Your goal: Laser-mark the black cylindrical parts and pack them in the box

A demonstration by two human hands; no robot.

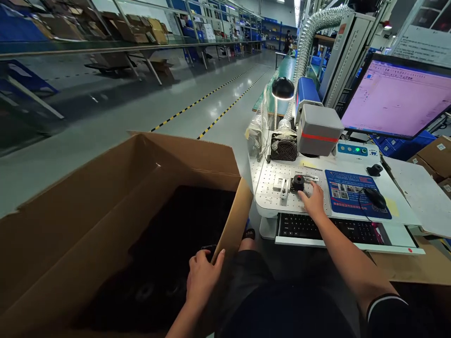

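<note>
On the perforated metal work plate (268, 190), a small black round part (298, 182) sits against metal stop blocks (283, 188). My right hand (313, 201) is at this part, with the thumb at its near side and the fingers at its right. My left hand (203, 277) is over the right wall of a large cardboard box (234, 220), its fingers curled around a small black part (210, 249) that is mostly hidden. Dark pieces (176, 234) fill the bottom of the box, too dim to make out singly.
Above the plate hangs a grey machine head (319, 129) with a red stripe. A small fan (283, 148) stands behind the plate. To the right are a mouse (375, 197) on a blue mat (340, 176) and a monitor (398, 98). A keyboard (303, 226) lies below the bench edge.
</note>
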